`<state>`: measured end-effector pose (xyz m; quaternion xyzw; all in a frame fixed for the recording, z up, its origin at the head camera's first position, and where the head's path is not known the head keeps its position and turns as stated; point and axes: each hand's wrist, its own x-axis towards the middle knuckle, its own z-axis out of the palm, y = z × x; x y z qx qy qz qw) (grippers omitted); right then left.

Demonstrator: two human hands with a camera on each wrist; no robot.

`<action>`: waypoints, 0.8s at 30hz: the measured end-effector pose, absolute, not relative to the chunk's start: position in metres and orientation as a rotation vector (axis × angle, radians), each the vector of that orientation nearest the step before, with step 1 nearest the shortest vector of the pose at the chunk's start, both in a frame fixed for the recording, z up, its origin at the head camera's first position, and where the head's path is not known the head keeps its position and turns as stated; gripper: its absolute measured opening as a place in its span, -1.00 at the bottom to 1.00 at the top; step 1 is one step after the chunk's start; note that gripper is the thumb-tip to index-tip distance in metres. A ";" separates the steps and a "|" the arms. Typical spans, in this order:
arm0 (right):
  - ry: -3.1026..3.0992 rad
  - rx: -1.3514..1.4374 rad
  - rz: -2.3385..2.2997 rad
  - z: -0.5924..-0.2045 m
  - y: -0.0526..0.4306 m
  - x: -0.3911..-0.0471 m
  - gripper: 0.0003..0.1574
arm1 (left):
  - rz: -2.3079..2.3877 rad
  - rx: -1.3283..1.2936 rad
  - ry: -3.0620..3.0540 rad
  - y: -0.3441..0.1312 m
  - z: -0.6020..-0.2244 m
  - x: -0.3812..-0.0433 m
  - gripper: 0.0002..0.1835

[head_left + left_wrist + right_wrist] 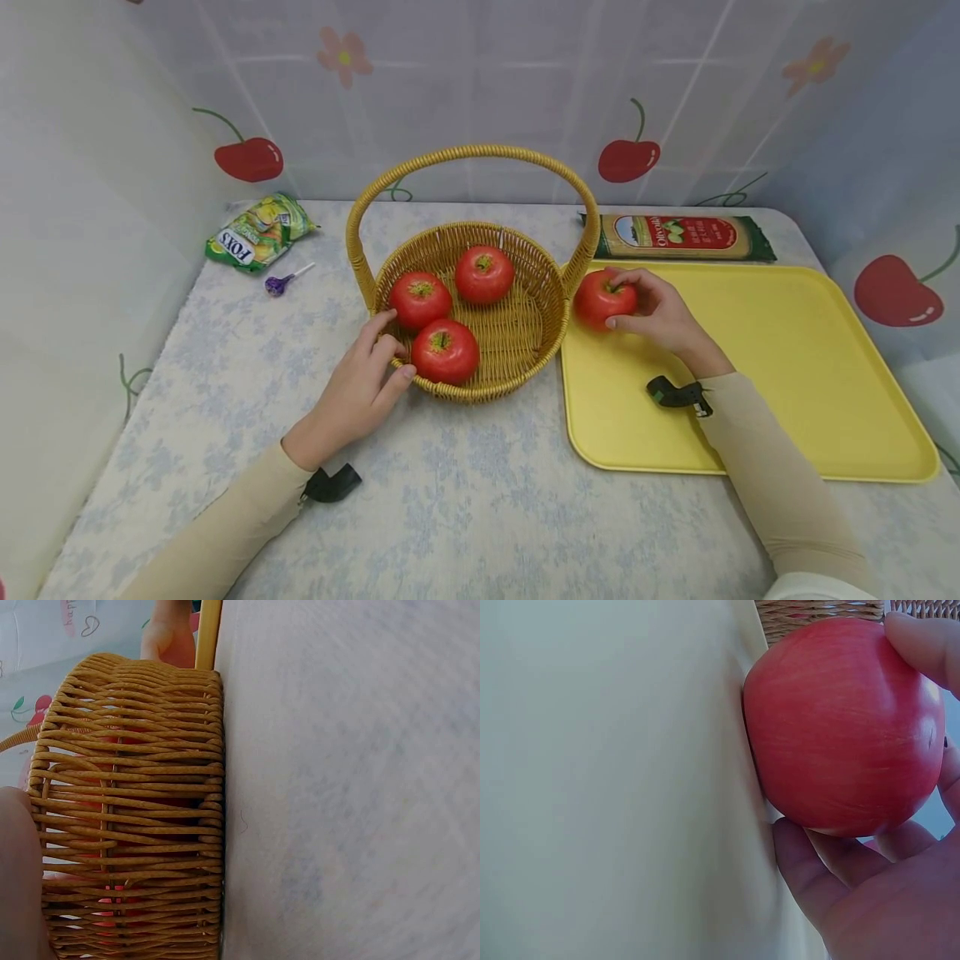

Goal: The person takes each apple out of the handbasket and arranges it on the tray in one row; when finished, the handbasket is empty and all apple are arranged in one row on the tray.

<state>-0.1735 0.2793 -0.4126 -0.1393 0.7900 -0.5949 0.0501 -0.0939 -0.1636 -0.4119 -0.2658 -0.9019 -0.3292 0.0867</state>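
My right hand (660, 312) grips a red apple (600, 300), thumb on the near side and fingers round the far side. In the right wrist view this apple (844, 727) sits low against the yellow tray (750, 367), at its left end by the basket. The round wicker basket (517, 333) has a tall arched handle. My left hand (356, 387) holds the basket's near left rim, its fingers bent over the edge. Inside lie three red apples: one at the back (484, 275), one at the left (420, 302) and one in front (446, 353).
A green FOX'S candy bag (262, 233) and a purple lollipop (277, 285) lie to the left of the basket. Behind the tray is a long pack of Olivoilà pasta (678, 237). A patterned curtain (487, 92) hangs along the table's back edge.
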 end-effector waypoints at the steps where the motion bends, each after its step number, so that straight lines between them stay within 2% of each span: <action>1: 2.408 -0.422 -1.810 -0.412 0.279 -0.173 -0.48 | -0.981 -0.791 -2.688 -0.164 -0.412 -0.094 -0.45; 8: 2.406 -0.423 -1.829 -0.412 0.281 -0.173 -0.47 | -0.982 -0.789 -2.689 -0.164 -0.412 -0.094 -0.49; 17: 2.479 -0.401 -1.801 -0.406 0.283 -0.174 -0.28 | -0.977 -0.786 -2.680 -0.163 -0.413 -0.096 -0.44; 24: 2.503 -0.385 -1.837 -0.392 0.286 -0.172 -0.32 | -0.987 -0.786 -2.683 -0.164 -0.412 -0.095 -0.44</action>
